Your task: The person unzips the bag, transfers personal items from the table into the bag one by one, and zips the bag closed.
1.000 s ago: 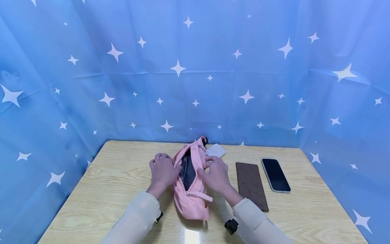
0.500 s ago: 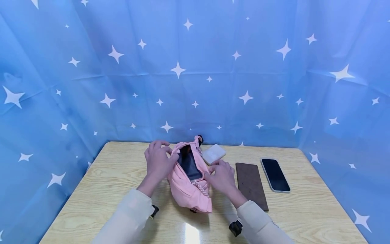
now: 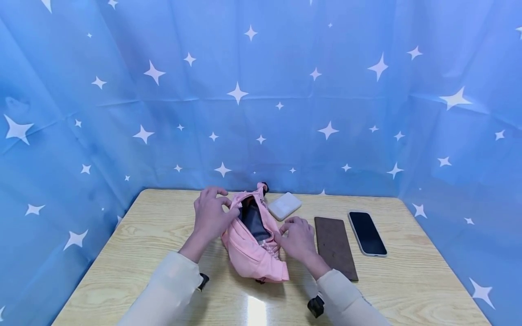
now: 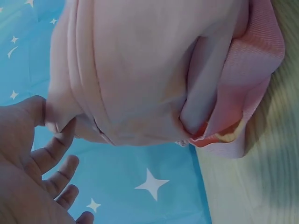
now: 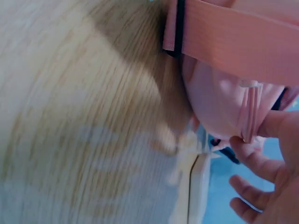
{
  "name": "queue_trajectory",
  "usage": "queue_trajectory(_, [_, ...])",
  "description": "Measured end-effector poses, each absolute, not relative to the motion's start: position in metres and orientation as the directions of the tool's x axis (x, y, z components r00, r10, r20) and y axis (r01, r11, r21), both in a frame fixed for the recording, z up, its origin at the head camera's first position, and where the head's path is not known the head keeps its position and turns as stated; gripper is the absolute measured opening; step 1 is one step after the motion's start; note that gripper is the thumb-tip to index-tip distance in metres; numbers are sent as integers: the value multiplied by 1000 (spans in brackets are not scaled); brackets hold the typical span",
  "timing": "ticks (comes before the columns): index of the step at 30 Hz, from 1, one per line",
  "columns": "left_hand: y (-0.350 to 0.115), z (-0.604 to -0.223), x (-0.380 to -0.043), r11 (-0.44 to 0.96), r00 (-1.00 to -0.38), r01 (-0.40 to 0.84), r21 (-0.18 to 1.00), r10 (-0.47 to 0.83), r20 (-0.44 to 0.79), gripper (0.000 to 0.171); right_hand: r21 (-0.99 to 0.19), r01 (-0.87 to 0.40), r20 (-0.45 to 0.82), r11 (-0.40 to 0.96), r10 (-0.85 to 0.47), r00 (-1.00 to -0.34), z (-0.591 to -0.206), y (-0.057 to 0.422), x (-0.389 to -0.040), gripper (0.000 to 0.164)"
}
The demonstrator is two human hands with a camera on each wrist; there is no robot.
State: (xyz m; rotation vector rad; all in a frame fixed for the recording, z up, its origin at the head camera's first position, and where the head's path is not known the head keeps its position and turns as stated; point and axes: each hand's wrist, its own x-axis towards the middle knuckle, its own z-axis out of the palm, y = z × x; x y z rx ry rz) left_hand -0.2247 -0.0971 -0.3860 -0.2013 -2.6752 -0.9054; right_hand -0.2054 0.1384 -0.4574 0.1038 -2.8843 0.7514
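Observation:
A pink bag (image 3: 253, 260) with a dark lining (image 3: 253, 219) sits on the table, its zipped mouth spread wide. My left hand (image 3: 213, 213) pinches the left rim of that mouth between thumb and forefinger; the left wrist view shows the pinched pink fabric (image 4: 60, 105) with the other fingers loosely apart. On the opposite side, my right hand (image 3: 298, 237) pinches the right edge near the zip end (image 5: 250, 112). A pale braided cord (image 3: 269, 248) hangs by the opening. What lies deep inside the bag is too dark to tell.
Behind my right hand lies a white rectangular item (image 3: 284, 206). Further right are a flat brown rectangular piece, leather-like (image 3: 335, 248), and a smartphone (image 3: 368, 233) with a dark screen. A blue star-patterned curtain (image 3: 261, 117) borders the wooden table (image 3: 134, 253).
Both hands have drawn the bag's mouth wider, and the bag has turned, its near end shifting right. More of the white item shows. My left hand has moved slightly left.

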Motion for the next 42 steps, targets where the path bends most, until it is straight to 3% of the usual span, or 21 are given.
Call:
queue_trajectory(5, [-94, -392, -225, 790, -946, 220, 572, 31, 321, 17, -481, -143, 194, 865, -53, -980, -456, 146, -203, 16])
queue_trajectory(10, [-93, -398, -226, 790, -949, 218, 573, 33, 315, 17, -375, -136, 226, 917, -52, -973, -458, 164, -199, 13])
queue_trajectory(22, [-97, -403, -228, 792, -949, 218, 571, 35, 315, 18, -189, -12, 265, 982, 40, -963, -478, 246, -188, 41])
queue_trajectory(28, [-98, -403, -230, 776, -943, 231, 587, 28, 333, 20, -95, 69, 188, 993, 86, -978, -480, 269, -180, 56])
queue_trajectory(35, [-100, -403, -233, 764, -934, 232, 603, 2, 357, 22, -90, 108, 116, 990, 118, -986, -481, 278, -182, 68])
queue_trajectory(42, [-102, -405, -232, 757, -935, 231, 611, -2, 356, 23, -160, 45, 119, 986, 64, -991, -485, 278, -188, 70])
